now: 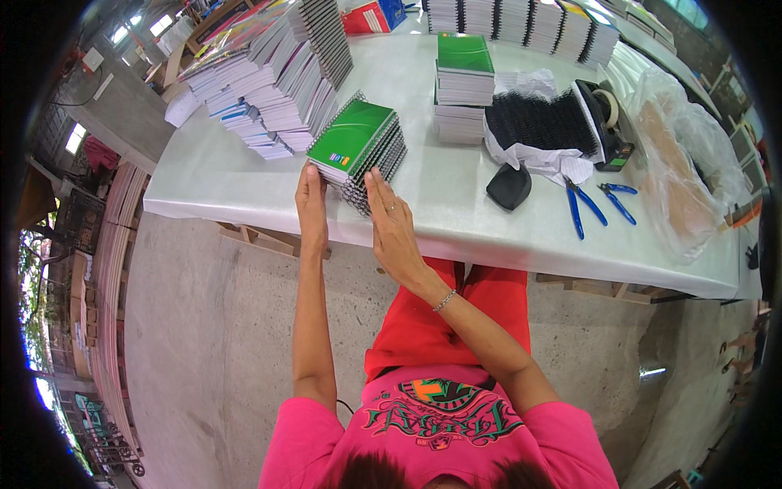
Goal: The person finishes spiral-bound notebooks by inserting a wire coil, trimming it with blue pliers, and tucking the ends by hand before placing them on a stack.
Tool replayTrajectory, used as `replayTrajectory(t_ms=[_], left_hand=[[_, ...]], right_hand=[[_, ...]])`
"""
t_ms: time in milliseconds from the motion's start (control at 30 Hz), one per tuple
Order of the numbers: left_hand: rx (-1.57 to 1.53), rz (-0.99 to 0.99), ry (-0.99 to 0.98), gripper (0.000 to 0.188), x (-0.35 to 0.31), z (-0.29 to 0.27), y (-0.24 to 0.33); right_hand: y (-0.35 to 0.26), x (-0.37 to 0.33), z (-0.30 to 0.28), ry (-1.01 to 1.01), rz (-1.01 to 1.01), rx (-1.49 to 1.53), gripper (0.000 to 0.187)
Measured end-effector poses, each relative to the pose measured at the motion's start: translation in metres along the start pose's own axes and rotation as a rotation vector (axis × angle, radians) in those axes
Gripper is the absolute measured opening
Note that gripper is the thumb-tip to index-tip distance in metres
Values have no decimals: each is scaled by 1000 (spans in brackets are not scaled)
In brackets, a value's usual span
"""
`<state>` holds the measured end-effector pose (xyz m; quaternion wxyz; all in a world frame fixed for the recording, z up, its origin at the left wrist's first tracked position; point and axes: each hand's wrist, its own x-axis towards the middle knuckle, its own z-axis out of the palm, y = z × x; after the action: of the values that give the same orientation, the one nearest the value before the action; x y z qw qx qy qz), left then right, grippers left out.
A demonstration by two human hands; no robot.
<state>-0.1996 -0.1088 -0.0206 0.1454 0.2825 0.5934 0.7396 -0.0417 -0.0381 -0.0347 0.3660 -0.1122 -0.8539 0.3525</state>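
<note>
On the counter, we hold our left hand and right hand, fingers straight and together, against the notebooks, probably to keep their stack square.

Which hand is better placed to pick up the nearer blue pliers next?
Probably the right hand: it is nearer the pliers, whereas the left hand is at the left side of the notebooks.
</note>
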Motion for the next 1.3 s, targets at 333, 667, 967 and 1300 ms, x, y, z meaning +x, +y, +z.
replayTrajectory(t_ms=[333,667,967,1300], left_hand=[[-102,-343,-390,87,76,-9,51],[162,-546,-474,106,100,4,62],[207,-568,-478,107,101,8,67],[306,-319,-515,97,105,-16,82]], right_hand=[[28,39,-13,191,44,212,89],[42,54,-9,139,73,157,91],[42,54,-10,158,75,141,91],[43,99,-102,839,8,-137,43]])
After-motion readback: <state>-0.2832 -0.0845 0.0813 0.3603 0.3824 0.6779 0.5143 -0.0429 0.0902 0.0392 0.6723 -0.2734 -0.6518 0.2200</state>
